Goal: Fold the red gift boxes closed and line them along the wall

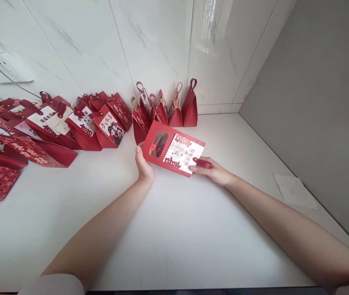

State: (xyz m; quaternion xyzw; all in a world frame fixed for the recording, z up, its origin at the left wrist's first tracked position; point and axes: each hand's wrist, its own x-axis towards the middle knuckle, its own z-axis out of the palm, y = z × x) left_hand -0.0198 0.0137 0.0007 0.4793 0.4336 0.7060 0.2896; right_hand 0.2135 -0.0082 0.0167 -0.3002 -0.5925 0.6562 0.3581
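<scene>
A red gift box with a rounded clear window and a white printed flap is held tilted over the white tabletop. My left hand grips its lower left end, thumb in front and the other fingers hidden behind. At the opposite end my right hand pinches the box near its dark red strap loop, with the thumb over the white flap. Through the window some red and dark contents show, too unclear to name.
Several red gift boxes with strap loops, among them a printed one, crowd the left side. More, including a plain red one, stand against the tiled wall behind. A white tissue lies at right by the grey wall. A socket plate has a cable.
</scene>
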